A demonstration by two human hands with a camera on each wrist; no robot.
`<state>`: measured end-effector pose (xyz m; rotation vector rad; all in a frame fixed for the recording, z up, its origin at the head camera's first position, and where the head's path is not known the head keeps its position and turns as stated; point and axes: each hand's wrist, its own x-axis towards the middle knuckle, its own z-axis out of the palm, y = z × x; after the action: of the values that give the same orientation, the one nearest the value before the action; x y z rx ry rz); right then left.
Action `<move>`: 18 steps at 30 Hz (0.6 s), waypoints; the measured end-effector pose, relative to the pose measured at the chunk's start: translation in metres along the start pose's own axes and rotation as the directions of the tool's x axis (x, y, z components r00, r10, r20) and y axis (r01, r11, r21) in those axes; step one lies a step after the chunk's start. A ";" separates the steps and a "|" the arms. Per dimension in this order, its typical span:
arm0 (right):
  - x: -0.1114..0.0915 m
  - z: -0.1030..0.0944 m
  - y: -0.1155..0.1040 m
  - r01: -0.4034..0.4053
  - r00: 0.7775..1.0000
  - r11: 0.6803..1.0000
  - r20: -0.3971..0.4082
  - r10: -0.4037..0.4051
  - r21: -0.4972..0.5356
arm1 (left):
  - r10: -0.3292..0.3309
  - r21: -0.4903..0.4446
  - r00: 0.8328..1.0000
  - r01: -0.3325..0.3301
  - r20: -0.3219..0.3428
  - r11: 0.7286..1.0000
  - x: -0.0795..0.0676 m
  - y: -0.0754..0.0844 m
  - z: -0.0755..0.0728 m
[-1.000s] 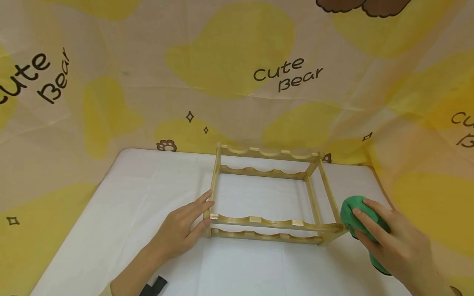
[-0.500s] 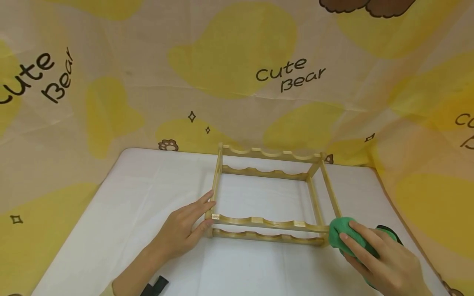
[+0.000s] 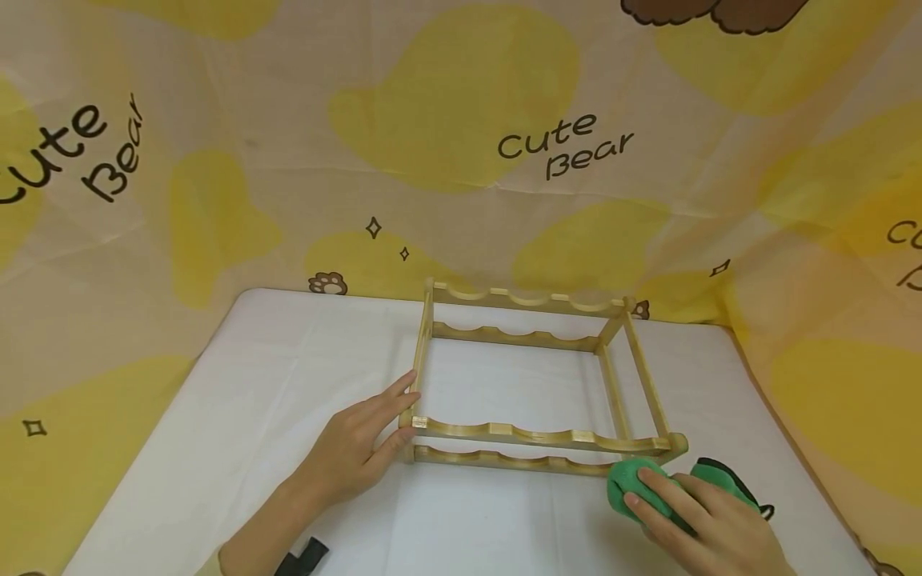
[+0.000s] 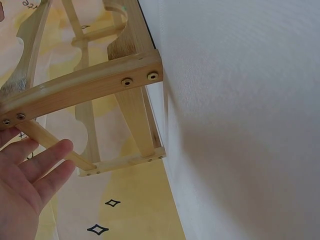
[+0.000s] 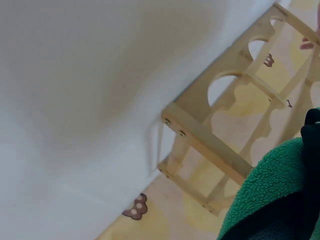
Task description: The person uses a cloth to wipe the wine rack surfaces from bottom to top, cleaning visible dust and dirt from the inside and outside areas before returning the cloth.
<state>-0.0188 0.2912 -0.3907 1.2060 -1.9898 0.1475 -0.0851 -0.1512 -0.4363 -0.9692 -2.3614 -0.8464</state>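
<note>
A light wooden rack (image 3: pixel 504 432) with scalloped rails stands on the white table. My left hand (image 3: pixel 356 440) rests against its left side near the front corner, fingers fairly straight; the left wrist view shows these fingers (image 4: pixel 55 170) loosely spread by a side bar. Bunched in my right hand (image 3: pixel 709 520) is a green cloth (image 3: pixel 637 484) with dark edging. It touches or nearly touches the right end of the lower front rail. In the right wrist view the cloth (image 5: pixel 275 180) covers part of the rack (image 5: pixel 210 145), and my right hand is hidden.
The white table (image 3: pixel 302 352) has a rounded far-left corner. Yellow patterned fabric (image 3: pixel 461 120) hangs behind it and along both sides. A small black object (image 3: pixel 302 556) lies at the near edge, beside my left forearm.
My right hand has moved the green cloth left and toward me, from beside the rack's right front corner, across that corner, to the lower front rail. My left hand and the rack stay put.
</note>
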 end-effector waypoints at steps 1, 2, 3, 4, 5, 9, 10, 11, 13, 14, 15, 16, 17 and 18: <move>-0.004 0.001 -0.001 -0.004 0.999 1.000 0.036 0.004 0.002 | -0.001 0.000 1.000 0.001 0.001 1.000 0.000 0.000 0.000; -0.007 0.003 -0.002 -0.003 0.998 1.000 0.057 0.003 0.005 | -0.001 0.001 1.000 0.001 0.002 1.000 0.000 0.000 0.000; -0.011 0.004 -0.003 -0.011 0.996 1.000 0.086 0.010 0.012 | -0.001 0.001 1.000 0.001 0.002 1.000 0.000 0.000 0.000; -0.014 0.005 -0.004 -0.019 0.993 1.000 0.121 0.017 0.019 | -0.001 0.001 1.000 0.001 0.001 1.000 0.000 0.000 0.000; -0.017 0.006 -0.005 -0.030 0.987 0.999 0.158 0.025 0.026 | 0.000 0.001 1.000 0.000 0.001 1.000 0.000 0.000 0.000; -0.027 0.012 -0.005 -0.062 0.963 0.996 0.265 0.042 0.069 | -0.002 0.000 1.000 0.002 -0.002 1.000 0.000 0.000 0.000; -0.029 0.014 -0.004 -0.066 0.958 0.995 0.284 0.042 0.077 | -0.002 -0.001 1.000 0.002 -0.003 1.000 0.000 0.000 0.000; -0.031 0.015 -0.004 -0.069 0.951 0.995 0.306 0.042 0.077 | -0.002 -0.003 1.000 0.002 -0.004 1.000 0.000 0.000 0.000; -0.034 0.018 -0.002 -0.068 0.940 0.995 0.340 0.038 0.076 | -0.006 -0.006 1.000 0.006 -0.002 1.000 -0.001 0.000 0.000; -0.036 0.019 -0.002 -0.063 0.931 0.996 0.362 0.035 0.068 | -0.005 -0.006 1.000 0.005 -0.003 1.000 -0.001 0.000 0.000; -0.037 0.021 0.000 -0.048 0.927 0.997 0.374 0.022 0.061 | -0.003 -0.006 1.000 0.003 -0.004 1.000 -0.001 0.000 0.000; -0.037 0.023 0.001 -0.032 0.923 0.998 0.384 0.008 0.057 | 0.000 -0.005 1.000 0.000 -0.005 1.000 -0.001 0.001 0.000; -0.038 0.025 0.002 -0.014 0.917 0.999 0.398 -0.006 0.048 | 0.001 -0.005 1.000 -0.001 -0.006 1.000 -0.001 0.001 0.000; -0.039 0.027 0.003 0.003 0.914 0.999 0.404 -0.020 0.043 | 0.001 -0.005 1.000 -0.001 -0.006 1.000 0.000 0.001 0.000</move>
<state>-0.0274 0.3075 -0.4340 1.3593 -2.3440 -0.0768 -0.0841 -0.1509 -0.4361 -0.9685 -2.3550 -0.8537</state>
